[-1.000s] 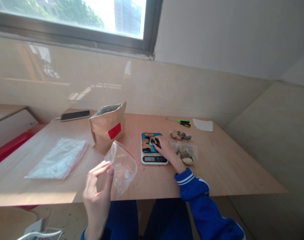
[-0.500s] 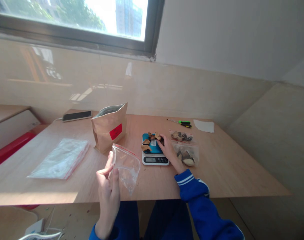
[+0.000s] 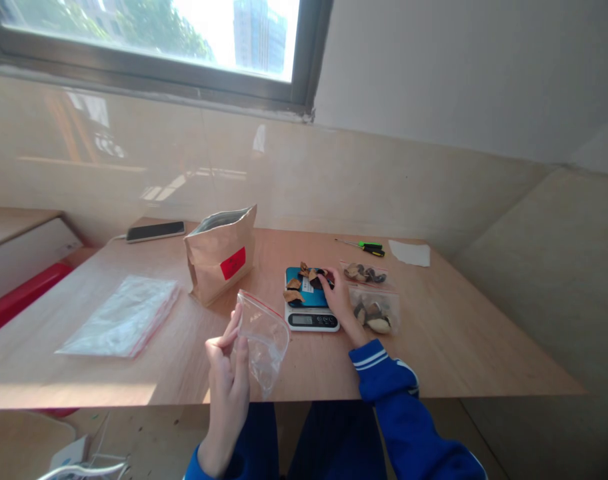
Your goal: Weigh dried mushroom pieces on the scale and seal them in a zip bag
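An open zip bag (image 3: pixel 263 340) is pinched by the left hand (image 3: pixel 229 380) over the table's near edge (image 3: pixel 434 393). Dried pieces (image 3: pixel 309 277) on the scale (image 3: pixel 311 319) are partly hidden by the right hand (image 3: pixel 339 301); its grip cannot be made out.

The clear bag (image 3: pixel 264 337) has a red strip, the scale (image 3: pixel 311 305) is white with a blue top, the brown paper bag (image 3: pixel 222 253) carries a red label, and the sleeve (image 3: pixel 389 393) is blue with white stripes.

home packing table (image 3: pixel 434 347), kitchen scale (image 3: pixel 311 308)
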A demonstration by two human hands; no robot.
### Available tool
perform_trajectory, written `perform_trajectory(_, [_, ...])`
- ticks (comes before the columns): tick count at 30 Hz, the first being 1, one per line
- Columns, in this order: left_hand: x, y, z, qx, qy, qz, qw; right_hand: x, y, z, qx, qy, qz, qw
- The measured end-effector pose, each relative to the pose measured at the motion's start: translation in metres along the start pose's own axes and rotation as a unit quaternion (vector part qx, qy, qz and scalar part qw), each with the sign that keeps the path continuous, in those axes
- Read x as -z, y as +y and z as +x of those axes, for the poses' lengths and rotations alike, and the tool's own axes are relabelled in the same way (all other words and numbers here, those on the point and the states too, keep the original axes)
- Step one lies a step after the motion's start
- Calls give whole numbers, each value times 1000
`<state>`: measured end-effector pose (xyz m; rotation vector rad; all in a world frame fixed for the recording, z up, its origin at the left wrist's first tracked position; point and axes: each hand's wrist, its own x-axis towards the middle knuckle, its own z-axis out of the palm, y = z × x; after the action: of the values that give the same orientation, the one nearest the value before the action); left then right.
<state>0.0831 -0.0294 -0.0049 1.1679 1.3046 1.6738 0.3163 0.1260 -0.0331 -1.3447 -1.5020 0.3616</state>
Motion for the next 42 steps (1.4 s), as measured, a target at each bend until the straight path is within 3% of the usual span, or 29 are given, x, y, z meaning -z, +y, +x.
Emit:
perform_trajectory(4, [-2, 1, 0, -11, -3, 5, 1000, 3, -19, 4, -33, 24, 56, 998])
perform_trajectory(7, [-6, 1, 2, -24, -14, 19, 999, 8, -58, 1, -23, 9, 133, 991])
perform_trajectory(9, [-10, 2, 5, -37, -22, 32, 999, 11, -90, -4, -3, -38, 170, 985])
perform_trajectory(12, [-17, 8, 12, -58, -15, 62, 996, 14, -131, -17, 40, -157, 175, 971])
perform_trajectory(15, [-22, 14, 17, -75, 6, 84, 994, 18, -149, -25, 69, -266, 154, 949])
perform_trajectory(19, [-24, 11, 17, -68, 25, 80, 994, 26, -130, -18, 83, -296, 161, 938])
perform_trajectory(22, [-23, 6, 14, -51, 52, 81, 994, 27, -89, -4, 79, -209, 98, 970])
perform_trajectory(25, [-22, 3, 12, -42, 67, 83, 993, 20, -39, 4, 68, -96, -73, 990])
perform_trajectory(30, [-22, 3, 10, -28, 72, 91, 993, 3, 16, -1, 65, -107, -185, 975])
perform_trajectory(33, [-21, 4, 8, -27, 70, 91, 993, 1, 22, -3, 80, -102, -184, 974])
perform_trajectory(42, [-19, 1, 11, -38, 65, 97, 992, 9, 8, 1, 81, -111, -169, 976])
